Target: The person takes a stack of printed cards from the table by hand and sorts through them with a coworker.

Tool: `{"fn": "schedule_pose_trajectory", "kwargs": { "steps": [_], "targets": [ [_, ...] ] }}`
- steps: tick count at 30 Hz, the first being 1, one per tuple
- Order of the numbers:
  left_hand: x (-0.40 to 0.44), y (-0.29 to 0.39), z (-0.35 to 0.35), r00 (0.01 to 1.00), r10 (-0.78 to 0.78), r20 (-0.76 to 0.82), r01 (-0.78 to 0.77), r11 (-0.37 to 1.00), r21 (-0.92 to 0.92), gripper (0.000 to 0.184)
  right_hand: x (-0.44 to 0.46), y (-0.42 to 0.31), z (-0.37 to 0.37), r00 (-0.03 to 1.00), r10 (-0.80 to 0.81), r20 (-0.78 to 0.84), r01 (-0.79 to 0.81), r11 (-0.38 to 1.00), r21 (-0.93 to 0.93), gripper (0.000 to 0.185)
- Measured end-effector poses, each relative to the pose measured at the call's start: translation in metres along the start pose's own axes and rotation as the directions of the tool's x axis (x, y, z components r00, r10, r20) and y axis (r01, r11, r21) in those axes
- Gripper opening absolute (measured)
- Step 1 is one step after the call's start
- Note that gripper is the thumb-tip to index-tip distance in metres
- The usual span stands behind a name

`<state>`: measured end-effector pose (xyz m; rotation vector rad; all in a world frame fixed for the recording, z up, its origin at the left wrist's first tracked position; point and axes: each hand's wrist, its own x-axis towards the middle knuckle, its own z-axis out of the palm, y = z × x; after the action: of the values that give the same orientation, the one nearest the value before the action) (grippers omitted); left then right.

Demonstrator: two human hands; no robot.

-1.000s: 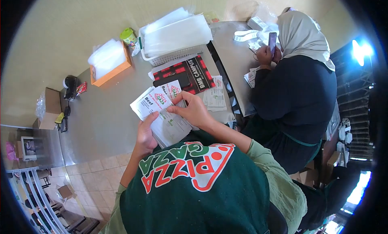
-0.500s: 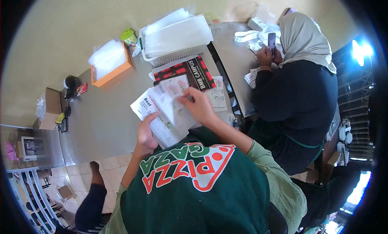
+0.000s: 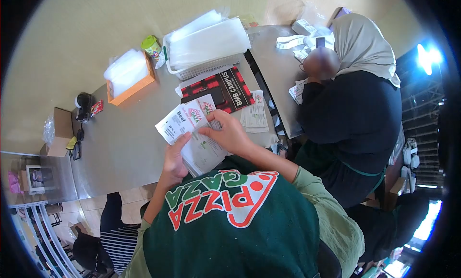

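My left hand (image 3: 176,159) grips a stack of clear plastic pouches (image 3: 204,153) from its left side, thumb on top. Printed labels show on the pouches. A white label marked "Beef" (image 3: 178,123) lies near the far end, beside a red and green "Pizza Gaza" print (image 3: 196,113). Closed on the right edge of the top printed pouch, my right hand (image 3: 231,133) pinches it between thumb and fingers. Just beyond the stack sits a red and black "BMB Campus" box or folder (image 3: 233,88), with a dark phone-like object on it.
More printed pouches (image 3: 257,112) lie to the right. At the back stand a white basket (image 3: 204,66) of clear sheets, an orange box (image 3: 132,88) and a green-lidded cup (image 3: 151,46). A co-worker (image 3: 353,110) sits at the right. A tape dispenser (image 3: 84,105) stands far left.
The top pouch, blurred and lifted earlier, now lies flatter on the stack with its print readable. My right hand has moved slightly left. A person at lower left has shifted.
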<state>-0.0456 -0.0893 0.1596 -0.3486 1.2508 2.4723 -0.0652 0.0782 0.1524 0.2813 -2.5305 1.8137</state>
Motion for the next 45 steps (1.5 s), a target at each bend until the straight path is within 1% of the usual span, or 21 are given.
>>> {"fn": "schedule_pose_trajectory", "kwargs": {
  "steps": [3, 5, 6, 9, 11, 13, 15, 17, 18, 20, 21, 24, 27, 30, 33, 36, 38, 39, 41, 44, 45],
  "targets": [
    [0.003, -0.006, -0.013, 1.0, -0.026, 0.012, 0.027, 0.996, -0.081, 0.044, 0.003, 0.002, -0.006, 0.985, 0.17, 0.012, -0.17, 0.985, -0.005, 0.029],
    [0.005, -0.008, -0.021, 0.998, -0.056, 0.034, 0.061, 0.983, -0.17, 0.045, 0.006, 0.011, -0.011, 0.979, 0.202, 0.002, -0.202, 0.979, 0.013, 0.029],
    [0.005, -0.008, -0.022, 0.997, -0.057, 0.058, 0.066, 0.985, -0.162, 0.045, 0.008, 0.014, -0.014, 0.976, 0.217, -0.004, -0.217, 0.976, 0.022, 0.029],
    [0.004, -0.002, -0.016, 0.993, -0.045, 0.105, 0.057, 0.992, -0.11, 0.046, 0.01, 0.014, -0.027, 0.983, 0.053, -0.178, -0.059, 0.998, -0.032, 0.023],
    [0.0, 0.003, -0.005, 0.994, -0.019, 0.104, 0.023, 0.999, -0.04, 0.05, 0.011, 0.014, -0.029, 0.968, 0.006, -0.253, -0.005, 1.0, 0.005, 0.021],
    [0.002, 0.002, -0.007, 0.994, -0.023, 0.109, 0.028, 0.999, -0.042, 0.049, 0.01, 0.008, -0.03, 0.972, -0.067, -0.225, 0.071, 0.997, 0.008, 0.021],
    [0.003, 0.002, -0.008, 0.993, -0.024, 0.118, 0.029, 0.998, -0.048, 0.047, 0.003, -0.005, -0.025, 0.982, -0.163, -0.092, 0.163, 0.987, -0.008, 0.023],
    [0.004, 0.002, -0.009, 0.992, -0.014, 0.128, 0.022, 0.998, -0.057, 0.045, -0.002, -0.002, -0.013, 0.993, -0.116, 0.033, 0.114, 0.993, 0.038, 0.026],
    [0.004, 0.002, -0.009, 0.995, -0.005, 0.099, 0.009, 0.999, -0.041, 0.045, -0.004, -0.002, -0.007, 0.991, -0.094, 0.097, 0.088, 0.994, 0.06, 0.028],
    [0.003, 0.001, -0.008, 0.999, 0.017, 0.038, -0.017, 1.0, -0.008, 0.045, -0.007, -0.007, 0.0, 0.988, -0.148, 0.054, 0.149, 0.988, -0.025, 0.032],
    [0.002, 0.001, -0.006, 0.999, 0.018, 0.036, -0.018, 1.0, -0.002, 0.045, -0.008, -0.009, 0.002, 0.984, -0.176, 0.036, 0.178, 0.982, -0.068, 0.034],
    [0.001, 0.004, -0.002, 0.999, 0.012, 0.034, -0.012, 1.0, -0.001, 0.047, -0.004, -0.004, 0.005, 0.992, -0.122, -0.024, 0.12, 0.991, -0.053, 0.037],
    [0.001, 0.003, -0.006, 0.999, -0.005, 0.05, 0.008, 0.998, -0.058, 0.047, 0.0, -0.009, -0.001, 0.996, 0.069, 0.061, -0.074, 0.993, 0.086, 0.031],
    [0.002, 0.0, -0.012, 0.997, -0.014, 0.07, 0.023, 0.991, -0.134, 0.046, 0.003, -0.007, -0.003, 0.986, 0.157, 0.065, -0.165, 0.973, 0.162, 0.026],
    [0.004, -0.002, -0.017, 0.998, -0.034, 0.051, 0.041, 0.99, -0.133, 0.044, 0.004, -0.002, -0.01, 0.989, 0.144, 0.016, -0.144, 0.989, -0.013, 0.023],
    [0.004, -0.001, -0.016, 0.999, -0.031, 0.008, 0.032, 0.994, -0.104, 0.044, 0.009, 0.007, -0.018, 0.975, 0.221, 0.013, -0.221, 0.971, 0.089, 0.023],
    [0.002, 0.001, -0.012, 1.0, -0.02, -0.01, 0.019, 0.996, -0.086, 0.044, 0.011, 0.003, -0.029, 0.971, 0.24, 0.005, -0.24, 0.971, 0.02, 0.025],
    [0.002, 0.003, -0.011, 0.999, -0.051, 0.004, 0.051, 0.992, -0.113, 0.044, 0.013, 0.01, -0.033, 0.978, 0.199, -0.06, -0.2, 0.98, -0.012, 0.026],
    [0.002, 0.004, -0.01, 0.999, -0.031, 0.04, 0.036, 0.991, -0.127, 0.045, 0.016, 0.02, -0.036, 0.976, 0.107, -0.19, -0.125, 0.989, -0.084, 0.03],
    [0.002, 0.005, -0.009, 0.997, -0.016, 0.071, 0.025, 0.991, -0.13, 0.046, 0.014, 0.007, -0.04, 0.983, 0.084, -0.164, -0.059, 0.987, 0.152, 0.04],
    [0.002, 0.006, -0.008, 0.997, -0.013, 0.081, 0.024, 0.992, -0.126, 0.046, 0.013, -0.004, -0.034, 0.964, -0.098, -0.247, 0.081, 0.993, -0.081, 0.036]
  ]
}}
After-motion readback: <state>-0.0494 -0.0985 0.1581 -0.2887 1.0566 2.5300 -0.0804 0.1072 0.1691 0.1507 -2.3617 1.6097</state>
